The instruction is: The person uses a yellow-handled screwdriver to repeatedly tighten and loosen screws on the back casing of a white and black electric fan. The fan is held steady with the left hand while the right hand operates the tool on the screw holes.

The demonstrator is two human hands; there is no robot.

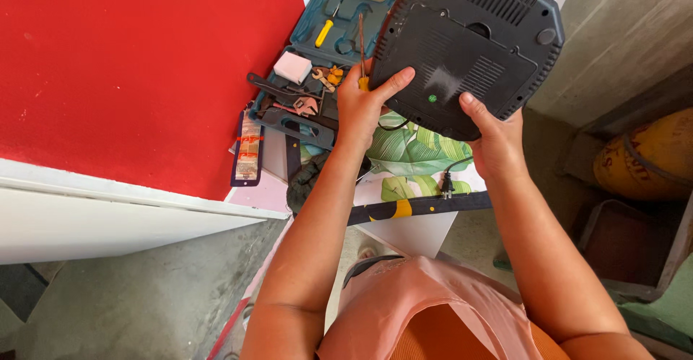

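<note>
A dark grey plastic appliance (469, 42) is held bottom side up, showing vent slots, round feet and a small green dot. My left hand (363, 104) grips its lower left edge with the thumb on the base, and the same hand holds a screwdriver (362, 46) with a yellow handle end, its shaft pointing away from me. My right hand (493, 136) holds the lower right edge, thumb on top. A black power cord with its plug (447, 184) hangs below the appliance over a leaf-patterned cloth (415, 154).
An open teal tool case (339, 6) with a yellow-handled tool, pliers and small parts lies beyond my left hand. A red surface (130, 64) with a white edge fills the left. A yellow cylinder (646, 158) and a dark bin (621, 248) stand at right on the concrete floor.
</note>
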